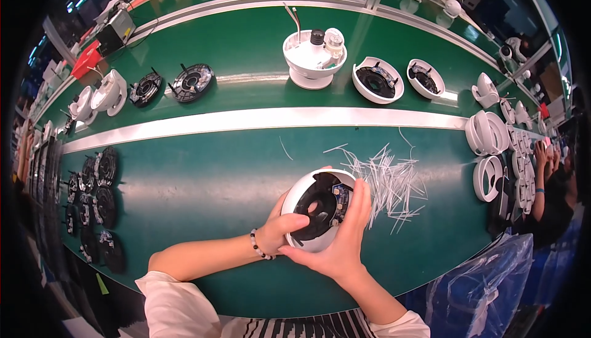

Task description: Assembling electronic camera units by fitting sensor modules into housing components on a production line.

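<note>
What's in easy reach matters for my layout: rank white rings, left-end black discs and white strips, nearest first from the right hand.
Head view, from the right hand:
1. White strips, ahead and right.
2. White rings, at the bench's right end.
3. Black discs, at the left end.

Left to right: discs (105,207) | left hand (278,229) | housing (319,243) | right hand (342,247) | strips (389,184) | rings (478,181)

A bracelet (256,245) of round beads, dark mixed with pale, circles the left wrist (262,242). Below the bracelet: leftward, a loose white sleeve (175,304); rightward, the matching right sleeve (403,327); between, black-and-white striped cloth (301,328).
</note>
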